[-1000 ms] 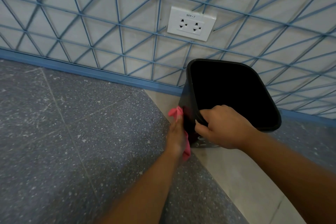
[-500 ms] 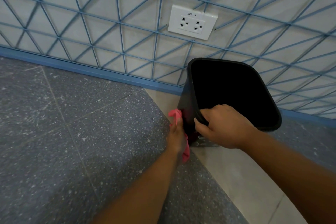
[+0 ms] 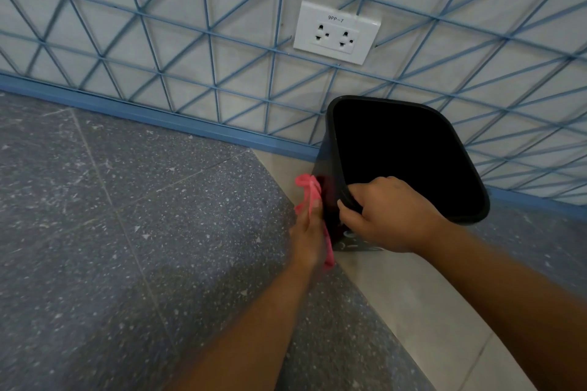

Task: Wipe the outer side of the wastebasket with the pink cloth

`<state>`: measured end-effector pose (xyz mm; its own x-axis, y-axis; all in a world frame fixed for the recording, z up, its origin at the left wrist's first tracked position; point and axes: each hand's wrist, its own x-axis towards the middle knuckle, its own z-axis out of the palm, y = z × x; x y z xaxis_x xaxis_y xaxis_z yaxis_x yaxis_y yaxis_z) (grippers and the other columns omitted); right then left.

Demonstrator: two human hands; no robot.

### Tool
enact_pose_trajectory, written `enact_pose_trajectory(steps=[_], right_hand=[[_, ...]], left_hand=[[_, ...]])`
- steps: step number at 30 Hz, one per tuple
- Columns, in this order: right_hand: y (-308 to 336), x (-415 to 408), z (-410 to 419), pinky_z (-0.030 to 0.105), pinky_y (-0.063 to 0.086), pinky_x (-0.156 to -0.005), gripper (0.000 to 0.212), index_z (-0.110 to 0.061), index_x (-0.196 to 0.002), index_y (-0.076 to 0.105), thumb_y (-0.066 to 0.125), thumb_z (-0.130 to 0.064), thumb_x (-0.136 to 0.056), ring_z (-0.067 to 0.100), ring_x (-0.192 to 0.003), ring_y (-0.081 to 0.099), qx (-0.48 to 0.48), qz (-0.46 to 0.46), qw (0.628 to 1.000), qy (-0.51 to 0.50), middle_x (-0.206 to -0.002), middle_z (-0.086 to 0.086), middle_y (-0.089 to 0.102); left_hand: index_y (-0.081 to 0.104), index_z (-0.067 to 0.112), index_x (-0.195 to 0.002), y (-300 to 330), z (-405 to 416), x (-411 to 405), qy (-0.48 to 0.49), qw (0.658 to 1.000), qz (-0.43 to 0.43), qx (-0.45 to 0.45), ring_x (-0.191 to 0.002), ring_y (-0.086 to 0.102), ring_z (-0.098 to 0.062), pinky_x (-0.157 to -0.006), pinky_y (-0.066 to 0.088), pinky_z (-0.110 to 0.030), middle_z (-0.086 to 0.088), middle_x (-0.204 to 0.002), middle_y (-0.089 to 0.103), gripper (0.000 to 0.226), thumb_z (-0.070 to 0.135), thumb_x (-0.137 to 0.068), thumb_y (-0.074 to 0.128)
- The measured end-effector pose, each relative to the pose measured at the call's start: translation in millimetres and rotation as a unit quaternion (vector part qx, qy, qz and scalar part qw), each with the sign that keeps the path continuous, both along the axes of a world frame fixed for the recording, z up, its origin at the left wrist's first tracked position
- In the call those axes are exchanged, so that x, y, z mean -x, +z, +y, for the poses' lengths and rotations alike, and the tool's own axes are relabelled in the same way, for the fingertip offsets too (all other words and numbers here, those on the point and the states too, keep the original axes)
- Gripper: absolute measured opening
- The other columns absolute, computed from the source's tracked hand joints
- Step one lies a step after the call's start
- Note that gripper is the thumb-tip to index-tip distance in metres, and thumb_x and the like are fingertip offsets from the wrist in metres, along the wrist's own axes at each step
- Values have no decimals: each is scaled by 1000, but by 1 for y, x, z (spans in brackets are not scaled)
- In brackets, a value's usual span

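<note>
Bin (image 3: 322, 165) — interior dark, contents hidden.

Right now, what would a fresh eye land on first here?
The black bin on the floor by the wall, its open mouth dark inside, draws the eye first. The right hand grips its near rim while the left hand presses a bright pink cloth against its outer side. Above it, a white double socket sits on the wall's blue triangle lattice.
</note>
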<state>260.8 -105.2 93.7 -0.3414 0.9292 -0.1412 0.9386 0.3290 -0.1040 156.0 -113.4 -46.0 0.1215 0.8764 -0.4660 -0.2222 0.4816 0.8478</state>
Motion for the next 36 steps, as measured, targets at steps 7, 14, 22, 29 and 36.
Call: enact_pose_trajectory(steps=[7, 14, 22, 29, 36], right_hand=[[0, 1, 2, 34, 39, -51, 39, -25, -58, 34, 44, -43, -91, 12, -46, 44, -3, 11, 1000, 1, -51, -2, 45], [1, 1, 1, 34, 38, -50, 39, -25, -58, 35, 42, -44, -91, 13, -45, 43, -5, 5, 1000, 12, -51, -3, 42], [2, 0, 1, 37, 41, -52, 38, -21, -60, 40, 42, -45, -91, 15, -46, 44, 5, 5, 1000, 1, -52, -2, 44], [2, 1, 1, 34, 40, -50, 42, -22, -61, 43, 42, -50, -92, 13, -46, 46, 2, 11, 1000, -5, -52, -2, 47], [4, 3, 0, 36, 39, -51, 42, -23, -58, 36, 42, -46, -93, 13, -45, 43, -1, -1, 1000, -1, -51, -2, 43]], left_hand=[[67, 34, -150, 14, 12, 1, 16, 1000, 13, 4, -133, 71, -19, -117, 55, -43, -5, -144, 74, 63, 71, -109, 37], [58, 26, -159, -5, 13, 4, -35, 998, 45, 29, -146, 60, -31, -127, 45, -51, -16, -156, 64, 67, 64, -113, 28], [54, 26, -162, -5, 16, 9, -56, 998, -12, 35, -150, 58, -31, -129, 43, -52, -20, -162, 57, 74, 72, -108, 31], [44, 32, -167, 2, 4, 6, -40, 997, -66, 15, -156, 50, -35, -130, 40, -56, -22, -168, 48, 72, 72, -109, 31], [43, 30, -168, 7, 6, 2, -5, 997, -73, -13, -160, 45, -22, -133, 39, -48, -6, -174, 44, 61, 57, -115, 31]])
